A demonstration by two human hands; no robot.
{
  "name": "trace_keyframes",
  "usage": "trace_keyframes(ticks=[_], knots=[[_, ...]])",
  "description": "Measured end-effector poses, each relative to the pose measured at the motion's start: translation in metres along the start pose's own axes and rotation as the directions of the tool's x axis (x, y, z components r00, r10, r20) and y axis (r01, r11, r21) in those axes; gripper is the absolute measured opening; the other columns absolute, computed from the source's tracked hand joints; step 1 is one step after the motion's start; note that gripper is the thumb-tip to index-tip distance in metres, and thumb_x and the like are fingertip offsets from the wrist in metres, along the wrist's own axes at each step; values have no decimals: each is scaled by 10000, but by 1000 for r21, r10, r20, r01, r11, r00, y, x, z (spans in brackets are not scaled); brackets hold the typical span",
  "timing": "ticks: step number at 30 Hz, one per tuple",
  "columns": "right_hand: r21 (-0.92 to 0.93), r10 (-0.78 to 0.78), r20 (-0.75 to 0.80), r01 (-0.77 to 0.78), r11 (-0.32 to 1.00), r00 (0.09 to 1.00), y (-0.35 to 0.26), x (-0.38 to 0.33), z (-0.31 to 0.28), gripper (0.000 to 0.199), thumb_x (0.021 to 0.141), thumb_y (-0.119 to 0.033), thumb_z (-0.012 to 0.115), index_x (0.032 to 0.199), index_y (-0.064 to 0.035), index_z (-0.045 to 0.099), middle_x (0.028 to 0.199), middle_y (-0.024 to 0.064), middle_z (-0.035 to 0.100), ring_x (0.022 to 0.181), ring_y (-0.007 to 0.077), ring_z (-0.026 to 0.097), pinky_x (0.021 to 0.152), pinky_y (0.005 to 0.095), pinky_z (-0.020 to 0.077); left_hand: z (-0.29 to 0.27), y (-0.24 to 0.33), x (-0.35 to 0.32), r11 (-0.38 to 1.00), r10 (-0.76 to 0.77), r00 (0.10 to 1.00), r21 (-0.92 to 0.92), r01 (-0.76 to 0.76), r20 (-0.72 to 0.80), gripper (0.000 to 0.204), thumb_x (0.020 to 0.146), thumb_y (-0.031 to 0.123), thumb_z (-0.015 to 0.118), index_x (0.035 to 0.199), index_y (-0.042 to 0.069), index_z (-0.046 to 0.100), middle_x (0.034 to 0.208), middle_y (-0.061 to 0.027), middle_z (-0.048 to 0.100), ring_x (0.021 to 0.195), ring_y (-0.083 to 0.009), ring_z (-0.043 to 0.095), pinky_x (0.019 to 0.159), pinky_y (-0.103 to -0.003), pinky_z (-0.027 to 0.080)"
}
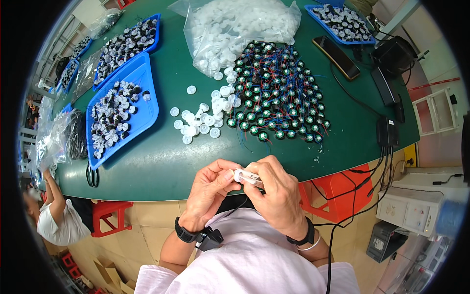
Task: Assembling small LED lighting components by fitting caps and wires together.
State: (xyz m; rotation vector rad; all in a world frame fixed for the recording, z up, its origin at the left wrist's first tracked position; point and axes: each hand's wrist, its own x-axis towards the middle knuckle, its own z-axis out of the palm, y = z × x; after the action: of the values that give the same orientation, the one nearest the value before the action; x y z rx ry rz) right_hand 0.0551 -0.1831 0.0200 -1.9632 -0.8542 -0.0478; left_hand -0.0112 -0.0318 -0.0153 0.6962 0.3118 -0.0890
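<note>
Over the near edge of the table, my left hand (pixel 208 188) pinches a small white plastic cap (pixel 238 175) between thumb and fingertips. My right hand (pixel 276 188) is closed on a clear and white plastic piece (pixel 253 179), which lies right against the cap; whether the two are joined I cannot tell. Past my hands, loose translucent white caps (pixel 204 128) are scattered on the green table (pixel 171 171). Beside them on the right lies a broad heap of small round black parts (pixel 274 105) with green tops and red and blue wires.
A large clear bag (pixel 245 19) of white caps lies at the back. Blue trays (pixel 147 115) of black-and-white parts stand at left, another blue tray (pixel 338 36) far right. A phone (pixel 336 57) and a cabled black box (pixel 387 131) are at right. Red stools (pixel 333 196) stand below; another person (pixel 61 215) is at left.
</note>
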Motion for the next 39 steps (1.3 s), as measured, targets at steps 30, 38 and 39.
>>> trace_keyframes(ticks=[30, 38, 39], knots=[[419, 267, 86, -278, 864, 960, 12, -11, 11, 86, 883, -74, 632, 858, -2, 592, 834, 3, 584, 615, 18, 425, 522, 184, 336, 6, 0, -7, 903, 274, 961, 336, -268, 30, 220, 836, -57, 633, 1055, -52, 615, 1072, -126, 608, 986, -166, 601, 881, -274, 504], [468, 252, 276, -359, 808, 927, 14, 12, -19, 139, 836, -131, 703, 914, -20, 675, 820, 4, 575, 665, 48, 474, 565, 200, 354, 6, 21, -10, 957, 60, 998, 281, -64, 23, 370, 833, -34, 648, 1186, -16, 538, 937, -85, 643, 899, -147, 626, 822, -260, 516], [463, 212, 343, -361, 810, 915, 12, 17, -22, 134, 834, -144, 707, 895, -26, 685, 799, -1, 564, 651, 49, 462, 554, 205, 343, 7, 25, -9, 966, 18, 999, 258, -30, 51, 417, 832, -24, 655, 1223, -9, 509, 921, -82, 646, 875, -144, 629, 801, -257, 519]])
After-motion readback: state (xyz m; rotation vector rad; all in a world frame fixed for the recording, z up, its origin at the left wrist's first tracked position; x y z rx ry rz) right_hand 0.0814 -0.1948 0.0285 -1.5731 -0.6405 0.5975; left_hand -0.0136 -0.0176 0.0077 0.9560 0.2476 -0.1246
